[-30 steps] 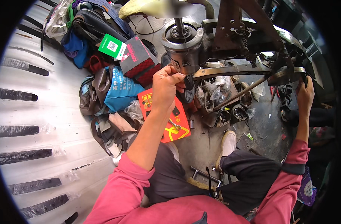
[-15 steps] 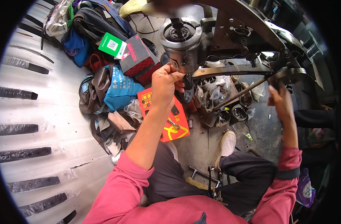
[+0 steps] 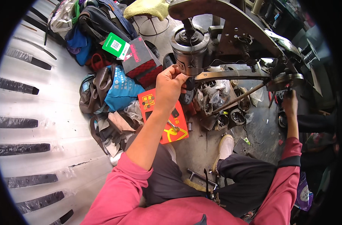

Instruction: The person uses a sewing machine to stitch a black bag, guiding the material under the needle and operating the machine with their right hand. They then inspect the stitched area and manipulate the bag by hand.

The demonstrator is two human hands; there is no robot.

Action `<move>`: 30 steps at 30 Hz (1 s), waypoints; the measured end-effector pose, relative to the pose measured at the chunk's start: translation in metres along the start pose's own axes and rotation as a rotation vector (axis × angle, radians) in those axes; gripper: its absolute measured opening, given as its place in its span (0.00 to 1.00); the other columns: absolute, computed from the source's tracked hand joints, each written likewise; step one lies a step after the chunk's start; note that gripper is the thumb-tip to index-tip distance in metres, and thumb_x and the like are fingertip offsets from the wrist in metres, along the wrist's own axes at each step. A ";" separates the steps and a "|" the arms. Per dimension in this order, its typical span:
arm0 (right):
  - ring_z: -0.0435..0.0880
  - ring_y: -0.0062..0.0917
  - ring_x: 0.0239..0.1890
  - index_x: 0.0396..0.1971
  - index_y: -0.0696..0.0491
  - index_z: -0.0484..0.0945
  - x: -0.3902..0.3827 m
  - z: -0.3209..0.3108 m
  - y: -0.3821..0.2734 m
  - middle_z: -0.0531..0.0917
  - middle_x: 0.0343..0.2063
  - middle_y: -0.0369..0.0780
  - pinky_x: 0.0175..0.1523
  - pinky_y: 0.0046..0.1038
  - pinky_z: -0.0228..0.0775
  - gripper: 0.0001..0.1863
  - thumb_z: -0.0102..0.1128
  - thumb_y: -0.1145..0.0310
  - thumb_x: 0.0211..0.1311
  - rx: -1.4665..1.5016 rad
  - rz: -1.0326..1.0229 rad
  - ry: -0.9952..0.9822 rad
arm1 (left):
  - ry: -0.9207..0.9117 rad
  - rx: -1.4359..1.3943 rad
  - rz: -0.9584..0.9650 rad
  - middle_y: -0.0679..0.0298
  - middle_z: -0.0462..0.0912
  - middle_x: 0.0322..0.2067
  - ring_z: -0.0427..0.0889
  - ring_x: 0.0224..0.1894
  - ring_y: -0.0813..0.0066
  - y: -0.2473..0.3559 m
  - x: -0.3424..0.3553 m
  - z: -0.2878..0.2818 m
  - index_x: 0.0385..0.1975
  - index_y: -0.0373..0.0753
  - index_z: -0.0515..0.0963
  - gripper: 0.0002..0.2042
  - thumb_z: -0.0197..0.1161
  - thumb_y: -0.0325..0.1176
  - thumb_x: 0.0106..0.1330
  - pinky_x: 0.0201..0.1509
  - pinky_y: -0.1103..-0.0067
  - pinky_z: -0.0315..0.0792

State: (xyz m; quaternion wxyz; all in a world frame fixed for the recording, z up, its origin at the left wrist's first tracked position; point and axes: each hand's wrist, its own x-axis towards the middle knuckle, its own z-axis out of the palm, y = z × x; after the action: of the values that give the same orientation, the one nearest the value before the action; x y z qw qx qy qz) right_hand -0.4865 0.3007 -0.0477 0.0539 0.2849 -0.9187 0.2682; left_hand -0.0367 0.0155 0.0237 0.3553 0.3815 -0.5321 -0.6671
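My left hand (image 3: 168,85) is raised at the low edge of a dark metal cylinder, the head (image 3: 191,60) of a hand-cranked sewing machine. Its thumb and fingertips are pinched together against the cylinder's lower side; what lies between them is too small to make out. A thin wire or thread loops across the cylinder. To the right, my right hand (image 3: 290,102) is closed just beneath the machine's round hand wheel (image 3: 287,79), on what appears to be its crank handle, mostly hidden by the fingers. The machine's narrow arm (image 3: 231,75) runs between the two hands.
A red box (image 3: 182,133) with coins and a small metal tool lies below my left forearm. Beyond it are a blue bag (image 3: 124,90), a dark shoebox (image 3: 141,60) and a green card (image 3: 114,44). Open containers (image 3: 236,117) stand under the machine. A yellow-covered stool (image 3: 147,9) is behind.
My right hand has moved from the wheel's near left side to beneath it, and its fingers have closed. My left hand keeps its pinch at the cylinder. The view has shifted slightly.
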 end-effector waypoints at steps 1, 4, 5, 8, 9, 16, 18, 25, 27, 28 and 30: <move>0.82 0.31 0.23 0.46 0.54 0.76 -0.010 0.006 -0.006 0.80 0.23 0.44 0.29 0.35 0.72 0.12 0.56 0.62 0.73 0.134 0.028 -0.136 | 0.001 0.036 0.036 0.74 0.79 0.24 0.75 0.26 0.88 0.000 -0.002 -0.001 0.34 0.37 0.80 0.01 0.63 0.26 0.68 0.29 0.85 0.72; 0.83 0.31 0.21 0.54 0.56 0.74 -0.047 0.018 -0.044 0.82 0.23 0.44 0.27 0.33 0.73 0.16 0.56 0.63 0.72 0.225 -0.068 -0.404 | 0.005 0.233 0.170 0.74 0.79 0.25 0.74 0.27 0.90 -0.002 -0.012 -0.006 0.34 0.35 0.80 0.04 0.65 0.27 0.68 0.32 0.85 0.70; 0.83 0.31 0.20 0.56 0.58 0.72 -0.055 0.017 -0.058 0.82 0.23 0.44 0.27 0.33 0.73 0.18 0.55 0.64 0.72 0.302 0.041 -0.448 | 0.016 0.237 0.188 0.73 0.79 0.26 0.73 0.27 0.89 -0.004 -0.017 -0.006 0.34 0.33 0.79 0.05 0.66 0.27 0.68 0.31 0.84 0.69; 0.81 0.29 0.18 0.57 0.60 0.71 -0.063 0.010 -0.090 0.80 0.20 0.43 0.27 0.32 0.72 0.20 0.56 0.64 0.72 0.190 0.074 -0.444 | 0.017 0.268 0.224 0.73 0.79 0.26 0.73 0.27 0.89 -0.011 -0.027 -0.004 0.35 0.33 0.80 0.05 0.67 0.28 0.67 0.31 0.84 0.69; 0.81 0.28 0.18 0.57 0.60 0.71 -0.065 0.007 -0.097 0.80 0.20 0.42 0.27 0.32 0.72 0.20 0.56 0.63 0.72 0.205 0.085 -0.445 | 0.036 0.317 0.239 0.73 0.79 0.25 0.71 0.25 0.88 -0.013 -0.025 -0.004 0.35 0.33 0.80 0.05 0.68 0.27 0.67 0.30 0.84 0.68; 0.77 0.23 0.17 0.56 0.60 0.72 -0.071 -0.006 -0.119 0.78 0.19 0.39 0.25 0.28 0.69 0.20 0.57 0.61 0.73 0.350 0.162 -0.505 | -0.086 0.080 0.144 0.74 0.79 0.26 0.71 0.28 0.89 -0.016 -0.012 -0.009 0.33 0.34 0.80 0.02 0.66 0.24 0.67 0.33 0.86 0.66; 0.76 0.21 0.17 0.54 0.60 0.73 -0.073 -0.014 -0.128 0.77 0.19 0.37 0.25 0.27 0.66 0.19 0.57 0.60 0.73 0.352 0.106 -0.478 | -0.085 0.029 0.117 0.75 0.79 0.27 0.71 0.29 0.90 -0.017 -0.012 -0.007 0.32 0.34 0.79 0.02 0.66 0.23 0.67 0.35 0.86 0.66; 0.69 0.13 0.20 0.43 0.57 0.77 -0.023 -0.075 -0.113 0.73 0.19 0.30 0.26 0.22 0.62 0.09 0.55 0.66 0.77 0.413 -0.081 -0.010 | -0.062 0.058 0.102 0.73 0.78 0.25 0.72 0.28 0.88 -0.008 -0.016 -0.003 0.30 0.35 0.78 0.04 0.65 0.25 0.67 0.35 0.84 0.68; 0.70 0.14 0.21 0.40 0.55 0.76 -0.006 -0.079 -0.095 0.72 0.18 0.31 0.28 0.22 0.62 0.09 0.54 0.65 0.77 0.328 -0.060 0.039 | -0.077 0.076 0.095 0.73 0.78 0.25 0.73 0.29 0.88 -0.005 -0.016 -0.003 0.31 0.36 0.78 0.04 0.64 0.26 0.68 0.35 0.84 0.68; 0.70 0.14 0.21 0.40 0.55 0.76 -0.001 -0.078 -0.086 0.72 0.18 0.31 0.28 0.23 0.62 0.09 0.54 0.64 0.77 0.292 -0.047 0.047 | -0.080 0.077 0.099 0.73 0.78 0.26 0.73 0.29 0.88 -0.004 -0.016 -0.003 0.31 0.36 0.77 0.04 0.64 0.26 0.68 0.35 0.84 0.68; 0.71 0.15 0.20 0.38 0.55 0.75 0.006 -0.075 -0.069 0.72 0.18 0.32 0.28 0.24 0.62 0.10 0.52 0.64 0.77 0.250 0.019 0.047 | -0.087 0.096 0.092 0.73 0.78 0.27 0.73 0.29 0.87 -0.004 -0.016 -0.003 0.31 0.36 0.77 0.04 0.64 0.27 0.69 0.35 0.84 0.68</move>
State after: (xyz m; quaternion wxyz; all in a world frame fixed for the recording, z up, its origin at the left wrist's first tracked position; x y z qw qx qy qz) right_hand -0.4570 0.2889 0.0491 0.0369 0.2744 -0.8793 0.3875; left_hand -0.0268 0.0285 0.0217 0.3435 0.3441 -0.5953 -0.6397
